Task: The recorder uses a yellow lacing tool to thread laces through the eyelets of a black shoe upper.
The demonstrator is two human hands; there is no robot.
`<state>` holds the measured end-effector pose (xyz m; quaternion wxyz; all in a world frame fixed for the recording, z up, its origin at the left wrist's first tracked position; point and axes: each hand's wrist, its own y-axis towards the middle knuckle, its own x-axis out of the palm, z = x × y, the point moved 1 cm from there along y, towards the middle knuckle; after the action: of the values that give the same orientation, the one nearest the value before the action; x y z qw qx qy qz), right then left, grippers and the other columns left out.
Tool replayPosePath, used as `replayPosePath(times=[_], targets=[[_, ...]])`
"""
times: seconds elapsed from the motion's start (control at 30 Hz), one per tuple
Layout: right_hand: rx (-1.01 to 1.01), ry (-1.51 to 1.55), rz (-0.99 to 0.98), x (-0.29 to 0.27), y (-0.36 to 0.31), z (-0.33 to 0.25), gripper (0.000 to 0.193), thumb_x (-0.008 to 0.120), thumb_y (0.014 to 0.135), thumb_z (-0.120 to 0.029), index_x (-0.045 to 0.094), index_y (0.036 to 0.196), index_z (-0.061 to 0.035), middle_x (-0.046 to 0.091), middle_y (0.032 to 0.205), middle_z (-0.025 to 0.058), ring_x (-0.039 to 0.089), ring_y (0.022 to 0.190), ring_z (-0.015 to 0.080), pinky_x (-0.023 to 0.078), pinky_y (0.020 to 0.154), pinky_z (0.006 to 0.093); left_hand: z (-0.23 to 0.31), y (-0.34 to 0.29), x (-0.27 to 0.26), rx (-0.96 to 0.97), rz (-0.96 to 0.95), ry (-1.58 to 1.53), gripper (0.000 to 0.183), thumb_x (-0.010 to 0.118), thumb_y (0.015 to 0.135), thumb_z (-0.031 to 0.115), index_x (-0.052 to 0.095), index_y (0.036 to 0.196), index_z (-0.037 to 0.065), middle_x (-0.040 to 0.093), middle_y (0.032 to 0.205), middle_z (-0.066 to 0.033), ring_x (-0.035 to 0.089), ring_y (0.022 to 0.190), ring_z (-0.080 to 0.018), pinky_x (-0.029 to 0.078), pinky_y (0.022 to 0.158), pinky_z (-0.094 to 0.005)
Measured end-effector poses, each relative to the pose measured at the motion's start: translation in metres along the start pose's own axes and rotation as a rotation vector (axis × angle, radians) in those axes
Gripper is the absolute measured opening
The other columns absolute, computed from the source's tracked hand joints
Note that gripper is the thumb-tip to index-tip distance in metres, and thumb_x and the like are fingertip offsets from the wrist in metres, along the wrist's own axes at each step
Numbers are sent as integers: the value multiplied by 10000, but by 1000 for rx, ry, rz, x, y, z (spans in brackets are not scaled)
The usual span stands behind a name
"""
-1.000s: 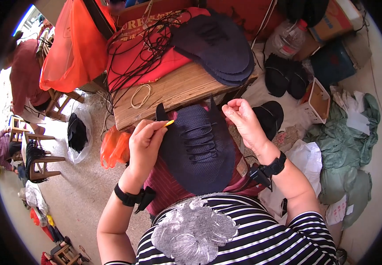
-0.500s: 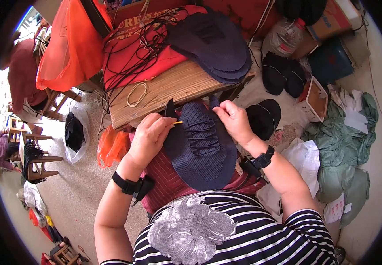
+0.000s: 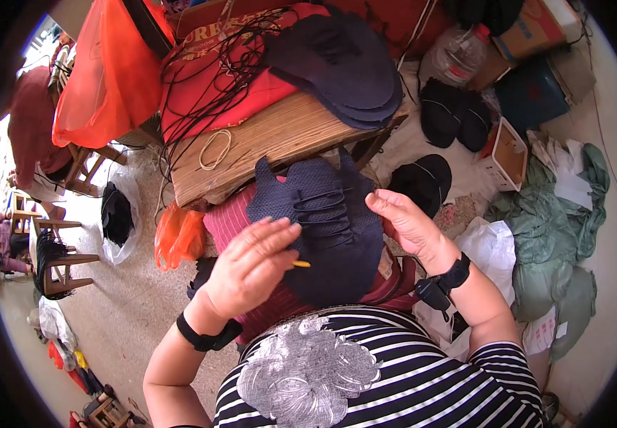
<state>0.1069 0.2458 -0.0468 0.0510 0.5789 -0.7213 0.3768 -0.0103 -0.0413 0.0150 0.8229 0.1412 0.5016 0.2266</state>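
Note:
A dark navy knit shoe upper [image 3: 333, 274] lies across my lap, its two narrow tips pointing at the table edge. Rows of black lace cross its middle. Over its left side is my left hand [image 3: 251, 260], fingers together around a thin yellow stick-like tool [image 3: 301, 264], whose other end is hidden by the hand. Beside the upper's right edge, my right hand [image 3: 415, 225] is off the fabric with fingers loosely apart and holds nothing visible.
Ahead stands a wooden table [image 3: 265, 139] with a stack of navy uppers [image 3: 337, 64], tangled black laces [image 3: 215, 85] and a pale cord loop [image 3: 215, 150]. Black shoe pieces [image 3: 421, 184] and a white basket [image 3: 504, 157] sit at right. An orange bag [image 3: 178, 235] is at left.
Both hands have let go of the upper's tips. My left hand moved down toward me with the yellow tool; my right hand drew back to the right and opened. The upper now lies on my lap.

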Motion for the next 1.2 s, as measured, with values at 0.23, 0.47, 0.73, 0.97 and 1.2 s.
replayPosePath(times=[0.23,0.47,0.73,0.97,1.2], targets=[[-79,-30,-44,17,0,1,309,683,1013,-209,660,1233,7,725,1152,64,687,1020,140,547,930,301,-2,-12,20,-54,-99,-67,221,717,818,-30,695,1036,-2,662,1331,-181,616,1291,-339,497,1102,-475],[-24,-53,4,12,13,8,268,665,1013,-135,647,1239,7,698,1154,59,662,995,120,551,880,281,0,-25,19,-66,-116,-71,239,701,815,-69,676,1049,-25,677,1274,-189,618,1285,-343,493,1105,-466],[-729,-1050,215,49,-17,-28,153,748,893,-24,671,1022,-52,535,992,7,528,715,86,484,674,243,7,-11,21,-200,125,-86,220,706,838,-62,642,1038,3,584,880,-120,553,757,-289,460,673,-401],[-521,-1103,-104,62,-18,-22,122,746,866,-49,662,954,-43,555,901,43,590,725,136,508,636,286,-4,13,28,-312,61,-175,224,776,835,27,674,1034,42,552,798,-76,537,687,-243,437,598,-363],[-578,-1072,-280,50,-1,-21,129,708,836,32,605,890,-25,506,895,11,528,701,66,470,631,229,-16,17,29,-274,-22,-183,191,775,838,51,635,966,28,562,802,-99,566,684,-280,459,592,-389]])
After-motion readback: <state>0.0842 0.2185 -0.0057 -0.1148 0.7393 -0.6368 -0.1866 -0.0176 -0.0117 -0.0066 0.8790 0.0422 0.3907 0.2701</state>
